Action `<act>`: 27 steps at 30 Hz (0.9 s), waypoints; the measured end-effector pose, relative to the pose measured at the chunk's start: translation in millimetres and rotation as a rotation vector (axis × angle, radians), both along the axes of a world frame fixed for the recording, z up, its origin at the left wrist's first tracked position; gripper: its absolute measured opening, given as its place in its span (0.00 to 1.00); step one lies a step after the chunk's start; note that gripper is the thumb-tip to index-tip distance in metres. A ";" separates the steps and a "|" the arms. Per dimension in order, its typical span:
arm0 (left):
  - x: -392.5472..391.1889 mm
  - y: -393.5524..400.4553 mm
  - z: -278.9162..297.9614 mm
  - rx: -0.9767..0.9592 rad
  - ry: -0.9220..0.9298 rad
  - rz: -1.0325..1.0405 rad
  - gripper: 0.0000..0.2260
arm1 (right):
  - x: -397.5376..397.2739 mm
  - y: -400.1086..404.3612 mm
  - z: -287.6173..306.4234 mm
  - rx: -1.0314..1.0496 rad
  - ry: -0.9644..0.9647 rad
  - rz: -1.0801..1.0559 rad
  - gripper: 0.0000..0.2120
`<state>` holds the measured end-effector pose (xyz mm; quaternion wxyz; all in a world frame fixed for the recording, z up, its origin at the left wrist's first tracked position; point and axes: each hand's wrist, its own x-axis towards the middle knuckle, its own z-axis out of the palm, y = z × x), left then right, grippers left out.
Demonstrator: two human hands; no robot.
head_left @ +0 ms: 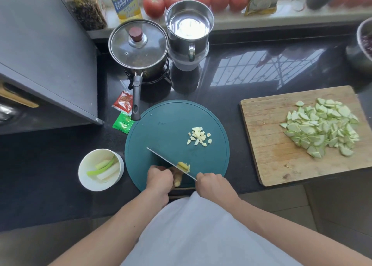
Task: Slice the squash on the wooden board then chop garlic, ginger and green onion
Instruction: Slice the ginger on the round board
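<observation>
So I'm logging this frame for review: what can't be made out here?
- Knife handle: head view, hidden inside the right hand.
- Ginger: partly covered by the left hand and the blade.
- Steel bowl at far right: cut off by the frame edge.
- Pot contents: blurred through the glass lid.
- Yellow bottle label: too blurred to read.

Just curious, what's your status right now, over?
Left hand holds ginger, right hand grips knife. Garlic chopped. Green onion waiting in bowl. Nothing blocking.
</observation>
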<state>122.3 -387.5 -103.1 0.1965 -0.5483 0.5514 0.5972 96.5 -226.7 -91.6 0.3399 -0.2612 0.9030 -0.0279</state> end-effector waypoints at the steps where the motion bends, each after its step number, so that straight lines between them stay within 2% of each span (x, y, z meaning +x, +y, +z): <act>1: 0.1 0.2 0.3 -0.009 0.001 0.007 0.17 | -1.4 -1.3 0.7 -0.001 -0.004 -0.015 0.05; 6: 3.8 3.7 5.3 -0.011 0.032 0.016 0.17 | 1.8 10.3 9.2 -0.023 -0.070 -0.086 0.07; 10: 4.3 2.7 4.0 -0.009 0.045 0.018 0.19 | 15.0 41.7 15.0 0.011 -0.017 -0.097 0.07; 17: 2.3 6.3 8.3 -0.058 0.014 0.018 0.13 | 3.7 -15.7 3.8 -0.033 0.009 -0.115 0.05; 24: 9.1 -3.5 3.3 -0.108 0.022 0.011 0.14 | -8.3 10.3 15.3 -0.082 0.144 -0.168 0.09; 27: 7.9 -3.3 5.1 -0.087 0.040 0.039 0.10 | -13.9 14.4 25.1 -0.148 0.130 -0.228 0.13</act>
